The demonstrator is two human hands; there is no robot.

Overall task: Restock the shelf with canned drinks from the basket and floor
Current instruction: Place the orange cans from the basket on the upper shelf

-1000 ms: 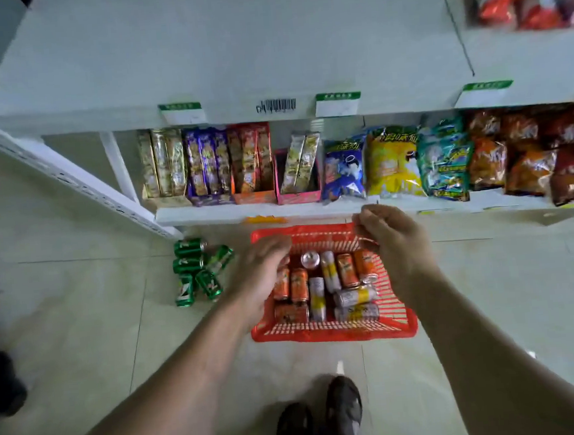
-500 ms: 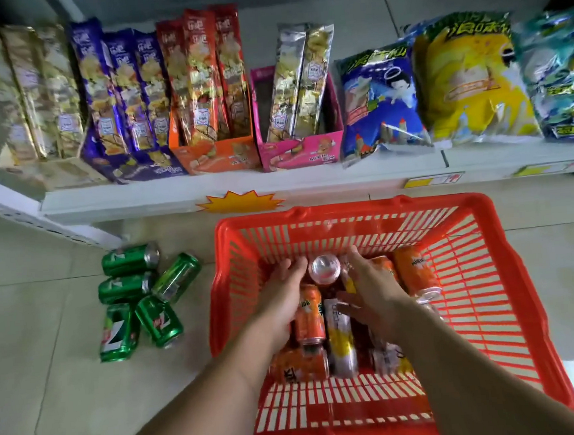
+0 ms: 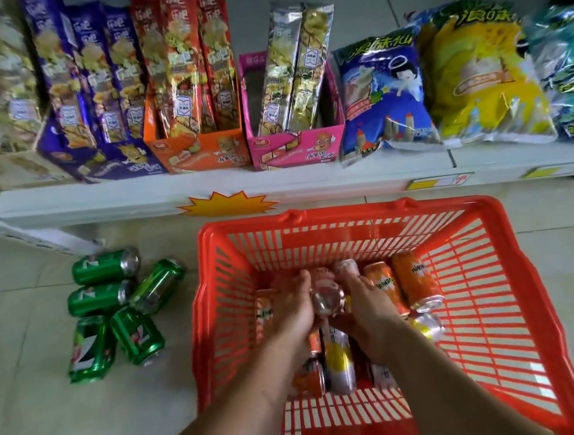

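Cans fill the middle of a red plastic basket (image 3: 491, 304) that sits on the tiled floor (image 3: 37, 425) just in front of the lowest shelf (image 3: 139, 194). Both hands are down inside it. The left hand (image 3: 293, 309) curls around the left side of an upright can (image 3: 326, 300) whose silver top faces the camera, and the right hand (image 3: 368, 314) curls around its right side, so the can is held between the two; the picture is blurred there, and it is hard to say whether either hand also touches the cans lying beneath. To the right of the right hand lie two orange cans (image 3: 416, 282), side by side with their silver ends toward the camera, and a yellow and silver can (image 3: 338, 361) lies lengthways under the wrists, with more orange cans partly hidden beside it. Outside the basket, to its left on the floor, five green cans (image 3: 111, 310) lie on their sides in a loose cluster, some touching one another. On the shelf behind stand display boxes of long snack packets: a purple box (image 3: 102, 163), an orange box (image 3: 198, 152) and a pink box (image 3: 300, 147), the pink one holding only two packets. To their right rest a blue snack bag (image 3: 382, 93) and a yellow snack bag (image 3: 484, 74). A yellow starburst sticker (image 3: 226, 205) is fixed to the shelf's front edge.
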